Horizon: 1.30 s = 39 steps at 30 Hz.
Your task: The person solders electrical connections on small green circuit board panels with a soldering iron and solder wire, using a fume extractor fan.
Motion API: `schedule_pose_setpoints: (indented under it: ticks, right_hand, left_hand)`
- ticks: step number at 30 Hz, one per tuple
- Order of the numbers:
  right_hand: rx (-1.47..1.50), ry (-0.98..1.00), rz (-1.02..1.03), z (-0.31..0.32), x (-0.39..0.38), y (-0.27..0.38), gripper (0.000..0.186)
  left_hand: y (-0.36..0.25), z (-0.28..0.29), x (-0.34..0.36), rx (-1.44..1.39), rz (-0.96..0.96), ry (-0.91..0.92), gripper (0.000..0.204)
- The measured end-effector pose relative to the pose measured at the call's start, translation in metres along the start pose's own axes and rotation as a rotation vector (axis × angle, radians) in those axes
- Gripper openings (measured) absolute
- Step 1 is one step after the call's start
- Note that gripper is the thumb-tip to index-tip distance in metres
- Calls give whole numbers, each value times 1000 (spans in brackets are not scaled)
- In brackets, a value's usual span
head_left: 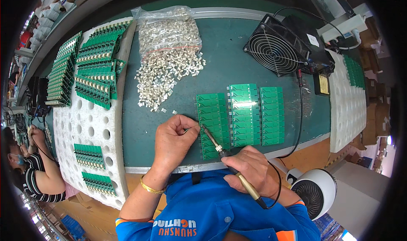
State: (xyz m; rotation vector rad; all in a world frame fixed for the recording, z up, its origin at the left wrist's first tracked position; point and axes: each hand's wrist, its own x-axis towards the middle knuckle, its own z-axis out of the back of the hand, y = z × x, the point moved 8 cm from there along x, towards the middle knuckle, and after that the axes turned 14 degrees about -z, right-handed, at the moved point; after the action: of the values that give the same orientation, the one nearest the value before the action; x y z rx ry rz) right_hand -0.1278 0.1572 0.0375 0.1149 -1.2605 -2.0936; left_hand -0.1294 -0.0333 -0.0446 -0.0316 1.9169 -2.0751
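My right hand (251, 173) grips a soldering iron (247, 185) by its handle. The iron slants up and left, its tip at the left edge of a green circuit board panel (213, 114). Beside that tip, my left hand (171, 141) is closed in a pinch at the panel's edge; whatever sits between the fingertips is too small to make out. Two more green panels, a middle one (242, 128) with a bright glare and a right one (272, 116), lie alongside. Small white pin connectors (159, 78) are heaped beyond my left hand, spilling from a clear plastic bag (167, 27).
On the left, a white foam board (94, 118) with holes carries stacked green boards (99, 50). A black fan (273, 50) stands at the back right, near a small yellow-topped box (322, 84). The iron's cord loops by my right wrist. Another person (40, 169) sits at far left.
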Motion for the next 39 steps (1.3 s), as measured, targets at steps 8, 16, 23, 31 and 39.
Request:
schedule_pose_setpoints:
  ticks: [8,16,23,31,39]
  right_hand:
    - [12,-4,-8,1,0,-1,36]
    - [16,-21,0,2,2,0,35]
    - [19,-5,-10,1,1,-2,35]
    - [25,-24,-9,7,-1,0,33]
    - [23,-26,-11,7,-1,0,33]
  left_hand:
    - [-3,-1,3,58,7,42,4]
    - [-5,-1,4,23,-24,23,4]
    - [-17,3,-3,67,-43,-11,8]
    - [-12,5,-6,-12,-56,-20,12]
    - [-14,4,-8,-38,-54,-43,8]
